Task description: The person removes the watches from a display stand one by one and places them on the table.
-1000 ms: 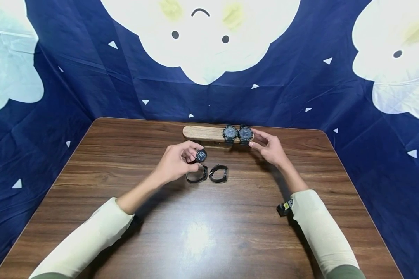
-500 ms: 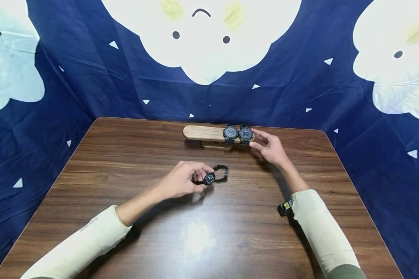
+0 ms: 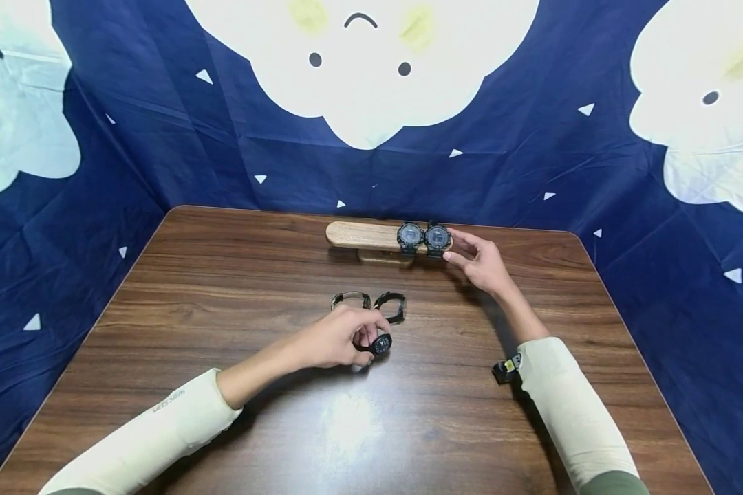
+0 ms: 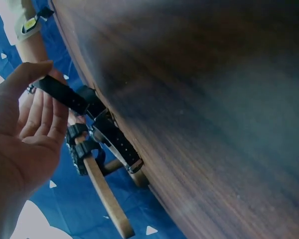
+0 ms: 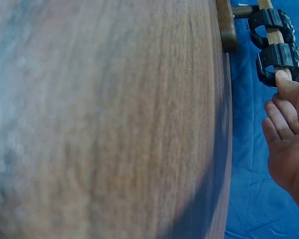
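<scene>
My left hand [image 3: 337, 337] pinches a black wristwatch [image 3: 381, 344] by thumb and fingers, its round dial facing up and right. In the left wrist view, the watch's dark strap [image 4: 62, 92] runs out from under the thumb. Just beyond this hand, two more wristwatches lie on their sides, a left one [image 3: 367, 300] partly covered by the hand and a right one [image 3: 400, 316]. At the back, my right hand [image 3: 481, 265] grips the right end of a wooden watch stand [image 3: 362, 235] with thumb and finger. Two black digital watches [image 3: 411, 236] are strapped side by side round its bar, near that hand.
Everything is on a brown wood-grain table [image 3: 223, 275]. A dark blue cloth [image 3: 161, 137] with white clouds hangs behind it and along both sides. By the right sleeve [image 3: 569, 405] sits a small black wrist device [image 3: 503, 372].
My left hand has come nearer to the body and somewhat right with the wristwatch, passing over the loose left watch, which shows again behind it. The right hand has stayed at the stand's end.
</scene>
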`<state>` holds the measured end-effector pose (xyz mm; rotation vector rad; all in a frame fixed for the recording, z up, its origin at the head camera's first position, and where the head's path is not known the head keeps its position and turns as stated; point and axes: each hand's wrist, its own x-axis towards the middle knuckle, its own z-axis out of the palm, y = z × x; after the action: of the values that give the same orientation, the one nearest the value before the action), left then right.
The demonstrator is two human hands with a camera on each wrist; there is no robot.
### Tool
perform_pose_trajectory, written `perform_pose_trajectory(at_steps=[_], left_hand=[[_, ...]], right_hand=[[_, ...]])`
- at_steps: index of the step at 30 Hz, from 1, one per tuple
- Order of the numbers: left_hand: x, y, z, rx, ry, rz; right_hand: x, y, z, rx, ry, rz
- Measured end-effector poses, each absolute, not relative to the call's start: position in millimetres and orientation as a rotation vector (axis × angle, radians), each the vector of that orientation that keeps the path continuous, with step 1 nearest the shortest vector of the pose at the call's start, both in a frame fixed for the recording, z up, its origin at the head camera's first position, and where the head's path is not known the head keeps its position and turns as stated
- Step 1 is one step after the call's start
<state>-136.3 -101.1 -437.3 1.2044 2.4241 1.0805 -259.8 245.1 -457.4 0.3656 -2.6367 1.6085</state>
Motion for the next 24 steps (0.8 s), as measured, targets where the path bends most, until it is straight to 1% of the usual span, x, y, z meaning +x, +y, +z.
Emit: perform_pose_trajectory(at_steps=[7,16,24], left_hand=[[-133,-103,-443,1.210,2.348,0.984],[-139,-107,-448,1.209,2.336,0.977],[-143,-109,-448,1.132,2.323,1.033]], right_hand=[[-260,245,-457,0.361,-2.650,1.594],[-261,245,-458,0.372,-2.643,1.605],[-261,246,-459,0.380,-2.642,1.594]])
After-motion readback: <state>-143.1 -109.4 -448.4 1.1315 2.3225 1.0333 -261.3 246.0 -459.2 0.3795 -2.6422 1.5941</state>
